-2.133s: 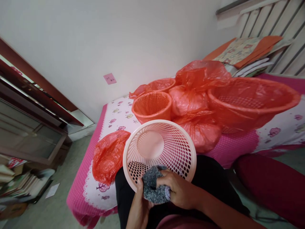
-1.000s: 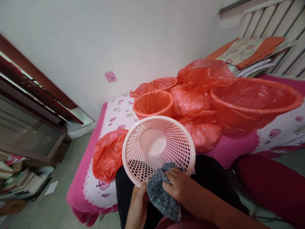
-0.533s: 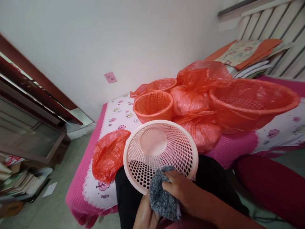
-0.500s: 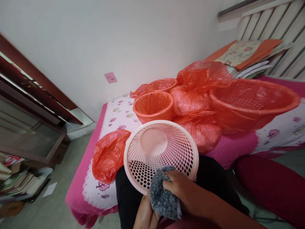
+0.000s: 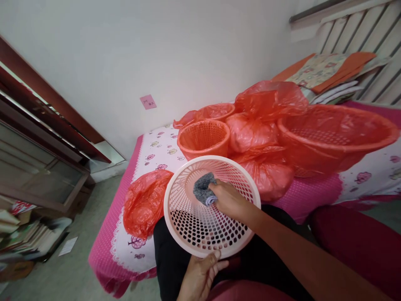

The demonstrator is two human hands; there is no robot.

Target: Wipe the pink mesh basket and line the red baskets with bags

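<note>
A pale pink perforated plastic basket [image 5: 188,225] rests on my lap, its mouth tilted up toward me. My left hand [image 5: 202,274] grips the near rim, thumb on top and fingers below. Reaching inside, my right hand [image 5: 230,198] is closed on a grey fluffy cloth [image 5: 203,188] near the basket's bottom. Part of the bottom is hidden behind the cloth.
Orange bag-lined baskets [image 5: 203,138] and a larger one [image 5: 338,138] stand on the bed beyond, beside filled orange bags [image 5: 266,175]. A crumpled orange bag [image 5: 145,205] lies left. A dark red stool [image 5: 354,246] is at right; folded textiles [image 5: 332,75] are stacked behind.
My right hand has carried the grey cloth from the near rim down into the basket. My left hand has left the cloth and now holds the rim.
</note>
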